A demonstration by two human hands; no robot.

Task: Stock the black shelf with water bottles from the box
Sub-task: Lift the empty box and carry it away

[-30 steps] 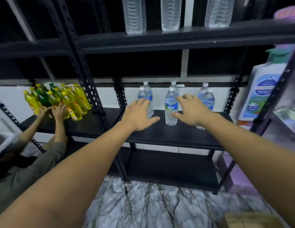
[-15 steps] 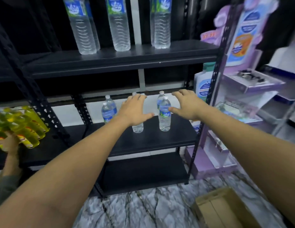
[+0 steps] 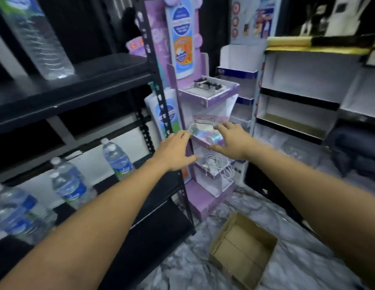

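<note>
The black shelf (image 3: 94, 80) fills the left of the head view. Several small water bottles (image 3: 117, 159) stand on its middle board, and a large bottle (image 3: 39, 41) stands on the board above. An open cardboard box (image 3: 242, 249) lies on the marble floor at lower right; its inside looks bare. My left hand (image 3: 175, 151) and my right hand (image 3: 231, 141) are stretched out in the air, fingers spread, holding nothing. Both hover in front of the purple display stand, to the right of the shelf's upright post.
A purple cardboard display stand (image 3: 203, 97) with trays of small goods stands right of the shelf. White display shelving (image 3: 297, 97) lines the right wall. A dark bundle (image 3: 358, 147) lies at far right. The floor (image 3: 182, 268) is grey marble.
The view has swung right: the bottles slid to the left edge, and the box and white shelving came into view. Both hands stay spread and bare, now past the shelf post.
</note>
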